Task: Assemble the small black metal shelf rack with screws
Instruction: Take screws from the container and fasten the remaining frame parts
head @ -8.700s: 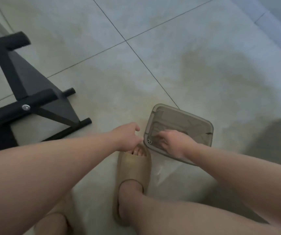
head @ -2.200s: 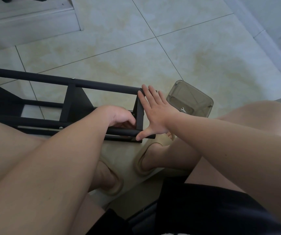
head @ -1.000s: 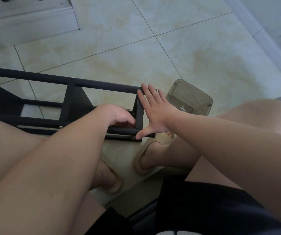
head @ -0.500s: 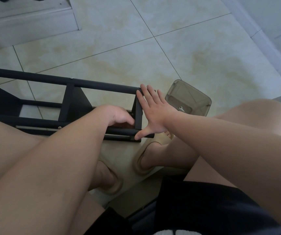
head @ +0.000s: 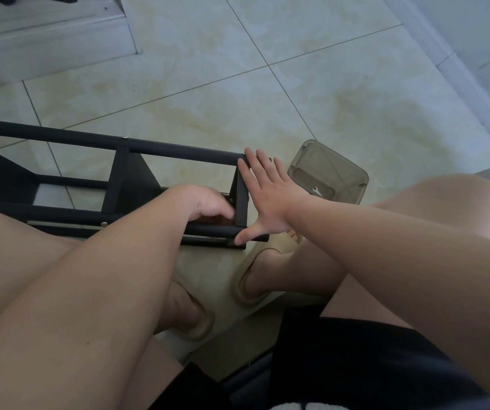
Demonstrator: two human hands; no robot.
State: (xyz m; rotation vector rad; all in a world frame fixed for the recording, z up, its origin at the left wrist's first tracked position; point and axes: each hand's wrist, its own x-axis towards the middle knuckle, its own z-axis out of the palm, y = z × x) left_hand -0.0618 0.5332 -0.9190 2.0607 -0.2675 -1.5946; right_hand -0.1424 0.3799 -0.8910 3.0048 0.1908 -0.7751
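The black metal shelf rack (head: 178,150) lay on its side on the pale tiled floor (head: 267,99). It stretched from the left edge of the view to a point just in front of the person's knees, its long tubes running left to right and a short upright post closing its right end. The right hand (head: 267,202) was spread flat against the outer face of that post. Its fingers were straight and pointed away toward the far tube, while its thumb reached down onto the end of the near tube; it gripped nothing. The left hand (head: 205,202) reached inside the frame just left of the same post, its fingers curled down toward the near tube. Its fingertips were hidden behind the knuckles, so it could not be told whether they pinched anything. A silver screw head (head: 104,224) showed on the near rail further left, and another (head: 124,137) on the far tube. Just right of the right hand stood a smoky translucent plastic container (head: 329,173) on the floor, with a small silver wrench (head: 315,190) visible in it. Nearer the viewer, both feet wore tan slippers (head: 252,291), the right foot close below the rack's right end. A grey raised step (head: 45,39) crossed the far left corner.
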